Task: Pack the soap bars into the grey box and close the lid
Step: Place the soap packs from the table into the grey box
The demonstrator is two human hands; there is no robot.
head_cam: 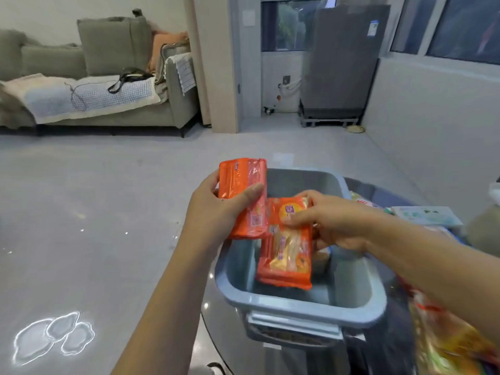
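Observation:
The grey box (351,309) stands open on a dark round table, its lid out of sight. My left hand (216,212) grips an orange soap pack (238,185) above the box's left rim. My right hand (332,220) pinches the top end of a second orange soap pack (286,255), which hangs down into the box. The two packs touch at their edges. Other wrapped items lie in the bottom of the box, mostly hidden.
A white-green soap carton (424,215) and colourful wrapped packs (449,339) lie on the table to the right of the box. Grey floor spreads to the left. A sofa (108,77) stands far back left.

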